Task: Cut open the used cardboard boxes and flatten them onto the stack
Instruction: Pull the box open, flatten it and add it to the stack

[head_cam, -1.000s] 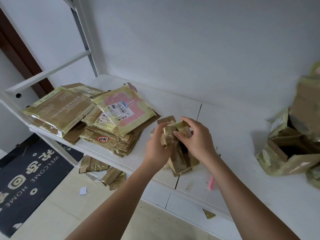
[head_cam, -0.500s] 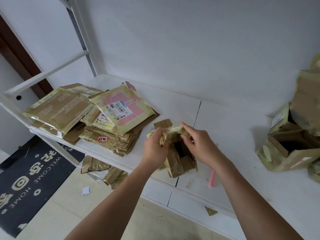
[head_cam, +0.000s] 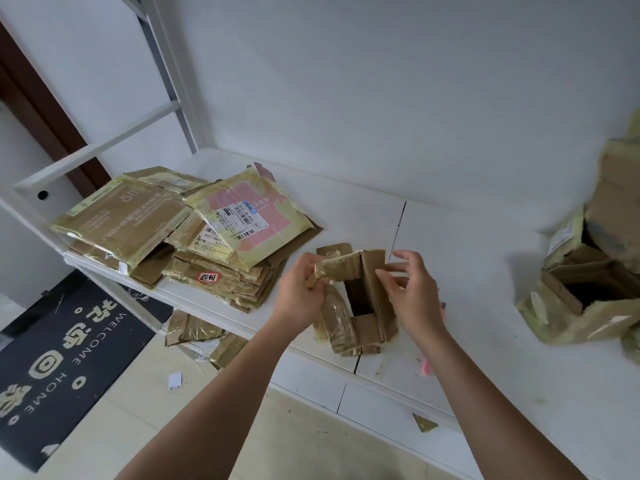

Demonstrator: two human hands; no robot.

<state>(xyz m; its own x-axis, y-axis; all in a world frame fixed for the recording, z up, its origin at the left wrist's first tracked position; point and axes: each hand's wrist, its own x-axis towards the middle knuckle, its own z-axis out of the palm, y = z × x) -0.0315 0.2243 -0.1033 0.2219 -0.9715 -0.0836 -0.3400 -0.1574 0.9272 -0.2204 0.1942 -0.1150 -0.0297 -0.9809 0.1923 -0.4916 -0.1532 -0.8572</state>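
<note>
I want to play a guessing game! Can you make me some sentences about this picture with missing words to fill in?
1. The left hand pinches a flap wrapped in shiny ____.
2. The small box between the hands is ____ at the top, showing a dark inside.
3. The stack of flattened boxes lies to the ____ of the small box.
4. The right hand touches the small box's ____ side.

Missing words: tape; open; left; right

2 bare forearms, no sleeves, left hand [head_cam: 300, 295], right hand [head_cam: 412, 296]
</note>
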